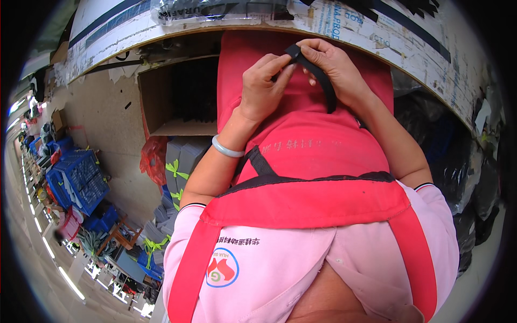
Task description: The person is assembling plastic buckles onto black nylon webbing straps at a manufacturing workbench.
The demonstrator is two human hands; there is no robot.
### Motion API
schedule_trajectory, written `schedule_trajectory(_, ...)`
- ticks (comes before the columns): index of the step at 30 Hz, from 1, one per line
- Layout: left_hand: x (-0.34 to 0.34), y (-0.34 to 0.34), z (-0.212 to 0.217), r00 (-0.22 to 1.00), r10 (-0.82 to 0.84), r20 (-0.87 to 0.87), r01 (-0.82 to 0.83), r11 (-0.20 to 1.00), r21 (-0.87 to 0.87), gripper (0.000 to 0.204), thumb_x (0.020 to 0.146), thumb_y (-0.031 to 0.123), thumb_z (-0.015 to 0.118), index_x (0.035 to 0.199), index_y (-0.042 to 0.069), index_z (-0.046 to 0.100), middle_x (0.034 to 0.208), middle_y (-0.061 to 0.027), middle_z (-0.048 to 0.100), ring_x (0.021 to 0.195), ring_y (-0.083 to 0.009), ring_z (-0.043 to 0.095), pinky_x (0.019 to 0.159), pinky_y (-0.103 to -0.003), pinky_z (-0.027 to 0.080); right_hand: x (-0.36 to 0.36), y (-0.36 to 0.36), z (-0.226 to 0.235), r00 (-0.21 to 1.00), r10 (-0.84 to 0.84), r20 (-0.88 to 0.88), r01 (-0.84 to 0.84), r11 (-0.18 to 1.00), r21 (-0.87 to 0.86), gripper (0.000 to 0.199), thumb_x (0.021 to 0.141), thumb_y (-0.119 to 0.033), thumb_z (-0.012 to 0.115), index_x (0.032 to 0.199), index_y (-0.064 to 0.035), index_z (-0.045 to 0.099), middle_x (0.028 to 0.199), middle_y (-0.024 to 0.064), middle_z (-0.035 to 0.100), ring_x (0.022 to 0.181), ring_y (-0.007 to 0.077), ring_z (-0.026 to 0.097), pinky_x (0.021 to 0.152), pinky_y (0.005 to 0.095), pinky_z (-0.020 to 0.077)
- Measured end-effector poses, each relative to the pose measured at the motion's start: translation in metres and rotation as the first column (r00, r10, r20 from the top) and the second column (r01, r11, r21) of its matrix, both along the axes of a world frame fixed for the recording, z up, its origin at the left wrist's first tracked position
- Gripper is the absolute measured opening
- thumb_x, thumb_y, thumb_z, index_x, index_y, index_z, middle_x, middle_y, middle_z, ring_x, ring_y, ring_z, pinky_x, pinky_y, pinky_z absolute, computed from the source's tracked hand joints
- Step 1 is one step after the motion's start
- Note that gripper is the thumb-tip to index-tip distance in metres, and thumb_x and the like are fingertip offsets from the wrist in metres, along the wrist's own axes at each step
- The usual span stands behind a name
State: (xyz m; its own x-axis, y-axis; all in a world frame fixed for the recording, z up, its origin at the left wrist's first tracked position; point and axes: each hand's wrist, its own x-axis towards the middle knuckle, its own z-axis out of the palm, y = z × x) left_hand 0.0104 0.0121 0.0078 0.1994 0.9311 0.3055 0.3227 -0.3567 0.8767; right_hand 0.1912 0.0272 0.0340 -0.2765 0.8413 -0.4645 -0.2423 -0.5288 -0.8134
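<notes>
A short black strap (326, 89) is between my hands, above the lap of my red apron (318, 156). My right hand (336, 67) is closed on it, with the thumb pressing near its upper end. My left hand (264, 89) pinches the same end from the other side, thumb and fingers together. From there the strap's loose part bends down past my right fingers and hangs over the apron. A pale bangle (226, 148) circles my left wrist.
Right ahead runs the worn edge of a cardboard-covered worktop (377, 43), with a clear plastic package (221, 11) on it. An open cardboard box (177, 128) of dark items stands below, at left. Blue crates (78, 180) and grey bundles (186, 156) lie left; dark plastic bags (447, 167) crowd the right.
</notes>
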Motion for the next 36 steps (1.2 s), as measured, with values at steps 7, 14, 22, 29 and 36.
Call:
schedule_trajectory(7,-0.005,0.006,0.011,0.671,0.421,0.611,0.409,0.477,-0.778,0.027,0.095,0.021,0.058,0.11,-0.002,0.062,0.085,-0.007,0.062,0.062,-0.0095,0.053,0.046,-0.022,0.042,0.01,0.007,-0.005,0.995,0.087,-0.059,-0.086,0.996,0.015,0.022,0.092,-0.023,0.065,0.106,-0.0066,0.064,0.094,0.0004,0.063,0.081,0.0033,0.057,0.072,0.0206,0.047)
schedule_trajectory(14,0.002,0.01,0.01,0.76,0.358,0.542,0.222,0.641,-0.735,0.023,0.091,0.017,0.065,0.102,-0.004,0.067,0.076,-0.0077,0.065,0.052,-0.0101,0.055,0.043,-0.021,0.042,0.002,-0.005,0.035,0.995,-0.078,0.062,0.043,0.898,0.438,0.012,0.091,-0.012,0.064,0.102,-0.0057,0.066,0.078,-0.0012,0.06,0.064,0.0042,0.056,0.057,0.0185,0.0444)
schedule_trajectory(22,0.009,0.002,0.012,0.812,0.294,0.505,0.081,0.799,-0.596,0.022,0.091,0.014,0.066,0.106,-0.001,0.067,0.071,-0.0063,0.066,0.048,-0.0085,0.054,0.044,-0.019,0.04,0.009,-0.006,0.014,0.957,0.08,0.28,-0.111,0.989,0.098,0.017,0.091,-0.018,0.065,0.088,-0.0021,0.06,0.068,0.0021,0.062,0.05,0.0048,0.055,0.044,0.0184,0.0452)
schedule_trajectory(29,0.013,-0.002,0.011,0.84,0.252,0.481,0.056,0.841,-0.538,0.02,0.09,0.009,0.066,0.108,0.001,0.068,0.074,-0.0041,0.065,0.05,-0.0068,0.054,0.043,-0.018,0.039,-0.006,-0.011,0.002,0.991,-0.102,0.084,0.096,0.993,0.075,0.018,0.094,-0.018,0.061,0.098,-0.0008,0.057,0.074,0.0047,0.063,0.057,0.0087,0.061,0.051,0.0212,0.0529)
schedule_trajectory(36,0.003,-0.009,0.012,0.857,0.143,0.495,0.124,0.875,-0.467,0.012,0.088,-0.002,0.063,0.099,0.0,0.067,0.09,-0.0021,0.06,0.065,-0.0061,0.055,0.048,-0.019,0.045,0.013,0.001,0.002,0.973,0.228,0.031,-0.226,0.971,-0.075,0.023,0.096,-0.026,0.058,0.105,-0.0052,0.059,0.073,-0.0012,0.057,0.061,0.0047,0.057,0.054,0.0178,0.0483)
